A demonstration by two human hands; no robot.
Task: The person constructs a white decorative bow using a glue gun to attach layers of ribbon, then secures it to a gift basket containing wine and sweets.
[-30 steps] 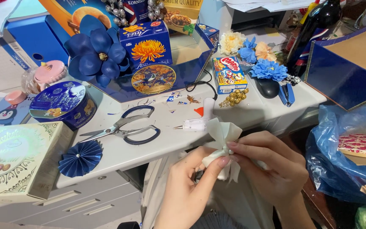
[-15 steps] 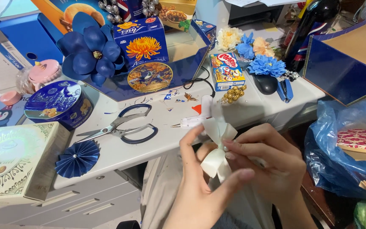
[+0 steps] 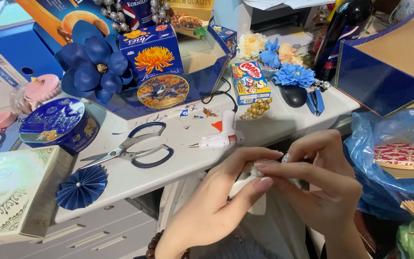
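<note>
Between our two hands sits a white ribbon bow (image 3: 254, 192), pinched by the left hand (image 3: 221, 201) and right hand (image 3: 324, 180), both closed on it. Just beyond our fingers lies a white glue gun (image 3: 221, 136), scissors (image 3: 130, 151) further left.

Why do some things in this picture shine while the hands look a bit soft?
Head view: even indoor light with soft shadows; glare sits on the blue plastic bag and the pale gift box. The scissors and glue gun are sharp; the left hand and right hand, close to the lens, look slightly soft around the white ribbon.
</note>
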